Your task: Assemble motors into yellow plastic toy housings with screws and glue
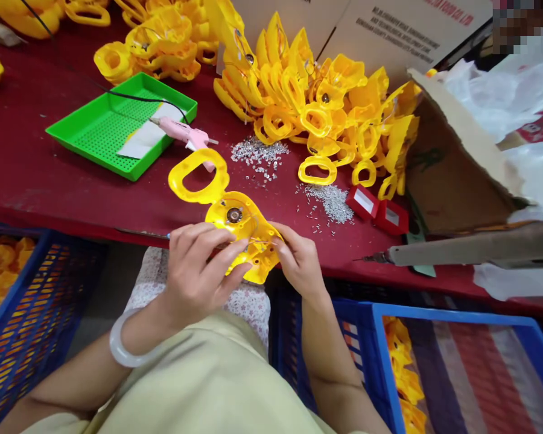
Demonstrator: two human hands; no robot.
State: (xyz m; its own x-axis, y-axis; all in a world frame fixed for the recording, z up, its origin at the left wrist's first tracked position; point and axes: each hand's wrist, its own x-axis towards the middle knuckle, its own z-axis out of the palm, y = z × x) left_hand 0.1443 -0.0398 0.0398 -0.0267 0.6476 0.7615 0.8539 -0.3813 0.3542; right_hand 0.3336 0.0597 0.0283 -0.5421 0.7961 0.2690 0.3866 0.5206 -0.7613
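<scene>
A yellow plastic shell half (265, 226) with its hollow side up is in front of me at the table edge. It has a round metal-rimmed part and thin wires inside, and an oval ring-shaped section (176, 181) extends at its far end. My right hand (301, 259) grips its right edge, with the thumb on the inside near a thin wire. My left hand (203, 262) lies over the shell's left side, fingers stretched out and a little apart. Its fingertips are by the wires; whether they touch one I cannot tell.
On the red-covered table are a green tray (117, 163), a pink glue gun (185, 131), piles of small metal parts (260, 150) and screws (332, 202), red boxes (391, 217) and heaped yellow shells (276, 84). An electric screwdriver (457, 244) juts in from the right. Blue crates (49, 289) flank me.
</scene>
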